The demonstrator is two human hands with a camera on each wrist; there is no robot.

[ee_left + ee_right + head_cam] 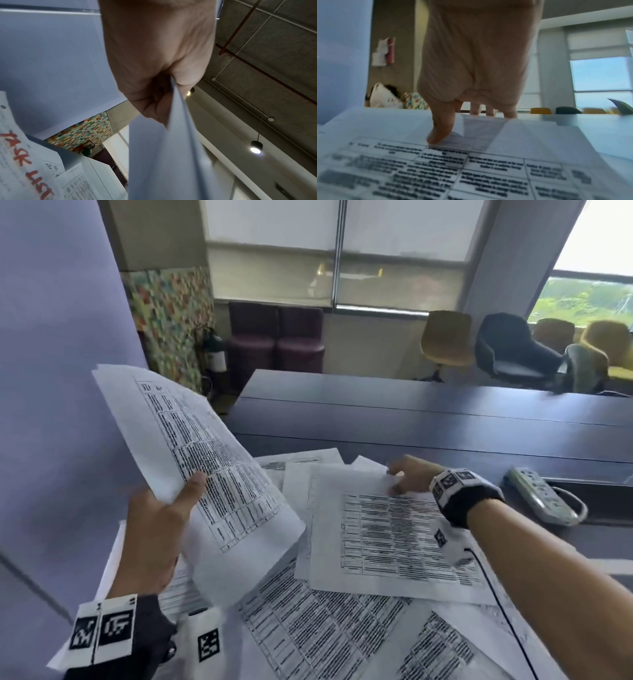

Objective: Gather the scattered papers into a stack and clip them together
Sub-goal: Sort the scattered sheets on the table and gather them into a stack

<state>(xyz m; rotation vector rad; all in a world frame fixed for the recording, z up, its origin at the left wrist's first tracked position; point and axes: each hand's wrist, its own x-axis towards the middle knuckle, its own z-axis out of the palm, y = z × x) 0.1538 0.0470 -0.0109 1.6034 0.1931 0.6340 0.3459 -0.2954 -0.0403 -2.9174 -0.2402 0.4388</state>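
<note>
My left hand (161,525) holds a small bundle of printed sheets (205,460) raised above the table, thumb on top and fingers beneath. In the left wrist view that hand (159,94) pinches the edge of the bundle (163,162). My right hand (404,474) pinches the far edge of a printed sheet (387,539) lying on the pile, thumb on top. In the right wrist view the thumb (440,131) presses on this sheet (471,169) and the fingers reach under its far edge. More printed papers (318,631) lie scattered and overlapping on the dark table (428,422). No clip is visible.
A white power strip (541,496) with its cable lies on the table right of my right wrist. A lilac wall (51,371) stands close on the left. Chairs (445,340) and purple seats (274,333) stand beyond the table's far edge.
</note>
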